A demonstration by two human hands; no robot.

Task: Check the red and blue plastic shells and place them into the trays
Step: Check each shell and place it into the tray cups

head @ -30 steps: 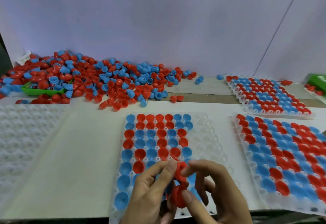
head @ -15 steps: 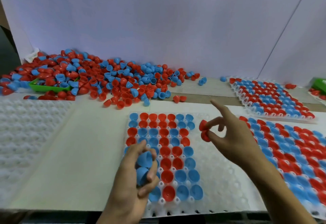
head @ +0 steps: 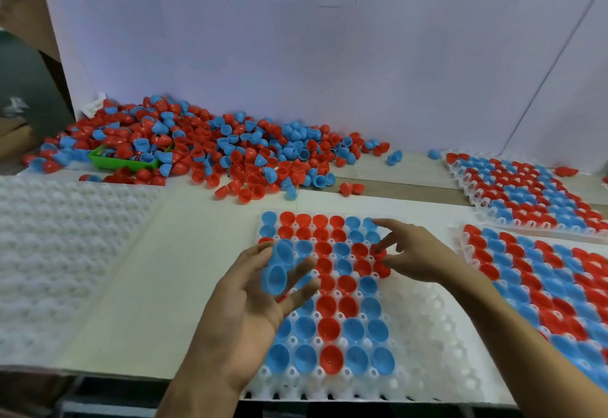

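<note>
A white dimpled tray (head: pixel 437 345) lies in front of me, its left columns filled with red and blue shells. My left hand (head: pixel 253 305) hovers over the tray's left side and holds two blue shells (head: pixel 278 269) between thumb and fingers. My right hand (head: pixel 411 256) is over the tray's upper middle and pinches red shells (head: pixel 380 261) at its fingertips, index finger stretched out. A big loose pile of red and blue shells (head: pixel 210 151) lies at the back left of the table.
An empty white tray (head: pixel 62 253) lies at the left. Two filled trays sit at the right, one near (head: pixel 552 289) and one farther back (head: pixel 523 190). A green bin (head: pixel 121 162) is half buried in the pile. Stray shells (head: pixel 352 188) lie behind the middle tray. A white backboard stands behind.
My right hand has come back left over the filled cells, still with the red shells. My left hand rose and its fingers spread, the blue shells now at its fingertips.
</note>
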